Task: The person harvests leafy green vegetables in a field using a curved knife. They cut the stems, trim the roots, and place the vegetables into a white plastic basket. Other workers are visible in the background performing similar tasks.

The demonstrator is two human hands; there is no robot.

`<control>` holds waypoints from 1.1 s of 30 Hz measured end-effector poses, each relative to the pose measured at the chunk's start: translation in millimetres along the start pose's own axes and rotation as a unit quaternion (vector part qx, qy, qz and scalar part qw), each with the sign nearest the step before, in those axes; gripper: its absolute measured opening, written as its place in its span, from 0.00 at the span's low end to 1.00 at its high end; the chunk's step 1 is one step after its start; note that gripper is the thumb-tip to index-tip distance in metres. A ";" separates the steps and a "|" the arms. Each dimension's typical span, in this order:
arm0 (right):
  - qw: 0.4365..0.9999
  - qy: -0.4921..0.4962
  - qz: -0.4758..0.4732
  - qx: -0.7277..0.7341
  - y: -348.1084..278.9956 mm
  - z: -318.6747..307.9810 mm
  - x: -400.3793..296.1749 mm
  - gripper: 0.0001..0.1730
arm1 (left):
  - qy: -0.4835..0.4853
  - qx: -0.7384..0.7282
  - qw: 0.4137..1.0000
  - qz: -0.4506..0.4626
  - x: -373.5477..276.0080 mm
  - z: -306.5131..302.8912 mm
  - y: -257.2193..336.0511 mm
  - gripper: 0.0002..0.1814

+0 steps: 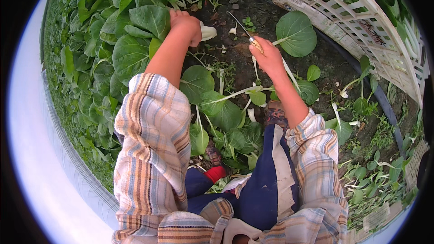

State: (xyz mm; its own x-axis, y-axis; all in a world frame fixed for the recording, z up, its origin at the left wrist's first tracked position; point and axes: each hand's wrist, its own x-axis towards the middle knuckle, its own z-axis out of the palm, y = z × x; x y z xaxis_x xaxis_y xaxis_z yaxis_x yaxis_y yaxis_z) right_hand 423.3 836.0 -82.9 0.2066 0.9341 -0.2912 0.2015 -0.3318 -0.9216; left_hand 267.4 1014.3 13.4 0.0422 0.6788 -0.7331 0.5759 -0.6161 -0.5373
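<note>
My left hand (pixel 185 26) is closed around a leafy green plant, probably bok choy, at the edge of the dense crop. The plant's pale stem base (pixel 208 32) sticks out to the right of the hand, and its leaves (pixel 151 20) spread to the left. In my right hand (pixel 268 56) is a small knife with a thin curved blade (pixel 239 22) and a light handle. The blade points up and left over the soil, apart from the plant. A large loose leaf (pixel 296 34) lies just right of the right hand.
Rows of leafy greens (pixel 84 64) fill the left side. A white plastic crate (pixel 366 13) holding greens stands at the upper right. A dark hose (pixel 383 103) runs across the soil beside it. Cut leaves (pixel 223 108) lie between my arms, near my shoe (pixel 276 113).
</note>
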 end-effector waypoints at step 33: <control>0.936 -0.194 0.205 0.210 -11.0 1.6 -20.2 0.15 | 0.328 -0.186 0.921 0.096 -141.4 113.4 -12.8 0.18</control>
State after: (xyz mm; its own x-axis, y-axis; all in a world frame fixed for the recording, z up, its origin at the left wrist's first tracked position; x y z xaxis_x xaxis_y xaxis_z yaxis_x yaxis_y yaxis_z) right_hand 415.3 821.1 -67.3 -0.1950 0.7440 -0.6391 -0.2304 -0.6681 -0.7075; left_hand 161.5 880.9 76.7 0.5864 0.7418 -0.3253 0.7414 -0.6533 -0.1533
